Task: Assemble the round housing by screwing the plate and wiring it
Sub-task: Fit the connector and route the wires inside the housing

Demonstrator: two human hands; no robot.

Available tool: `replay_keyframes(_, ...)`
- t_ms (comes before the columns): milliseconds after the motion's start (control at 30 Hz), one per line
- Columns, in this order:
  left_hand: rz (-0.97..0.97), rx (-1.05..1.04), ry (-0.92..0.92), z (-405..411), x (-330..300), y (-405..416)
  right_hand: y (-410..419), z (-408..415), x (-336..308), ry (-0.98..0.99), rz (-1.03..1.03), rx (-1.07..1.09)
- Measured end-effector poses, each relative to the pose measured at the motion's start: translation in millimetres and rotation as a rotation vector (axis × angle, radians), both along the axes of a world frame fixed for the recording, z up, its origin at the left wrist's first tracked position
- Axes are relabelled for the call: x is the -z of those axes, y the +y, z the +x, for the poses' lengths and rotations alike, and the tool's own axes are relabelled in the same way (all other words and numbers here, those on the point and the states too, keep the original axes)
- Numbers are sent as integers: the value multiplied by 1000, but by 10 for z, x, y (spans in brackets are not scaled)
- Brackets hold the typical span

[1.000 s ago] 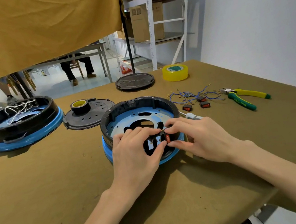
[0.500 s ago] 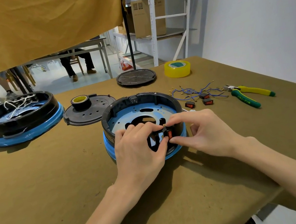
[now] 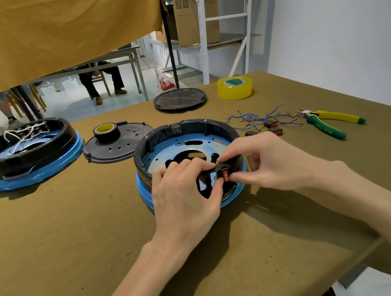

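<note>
A round black housing with a blue base ring stands mid-table, with a blue perforated plate inside it. At its near rim sits a small black rocker switch with a red face. My left hand covers the near rim, and its thumb and fingers grip the switch from the left. From the right, my right hand pinches the same switch between thumb and forefinger. A bundle of blue wires with terminals and two more switches lie just right of the housing.
A second housing with white wires sits far left. A black lid carrying a tape roll lies between the housings. Another lid, yellow tape and green-yellow pliers lie at the back and right. The table edge runs near right.
Both hands stay on the switch at the housing's near rim, with only small finger shifts. The camera view has shifted slightly.
</note>
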State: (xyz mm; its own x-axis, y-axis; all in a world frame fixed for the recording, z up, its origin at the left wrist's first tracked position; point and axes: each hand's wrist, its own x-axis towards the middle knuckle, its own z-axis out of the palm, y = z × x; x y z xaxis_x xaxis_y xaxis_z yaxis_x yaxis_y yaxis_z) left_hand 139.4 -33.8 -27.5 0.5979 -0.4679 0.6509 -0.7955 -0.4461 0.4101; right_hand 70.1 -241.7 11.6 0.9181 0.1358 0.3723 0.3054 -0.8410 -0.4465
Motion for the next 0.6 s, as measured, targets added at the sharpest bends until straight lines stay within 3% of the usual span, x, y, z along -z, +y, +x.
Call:
replay_keyframes(267,13,11,102,33,-93,-8,58,-3,53,-17,3,92)
replay_keyframes(400,21,-4,129,35,-103,-24,46,22,-19,18,-36,53)
replay_keyframes(600,36,-18,114,51,-132,-42,-42,101,-99,104,81,-20)
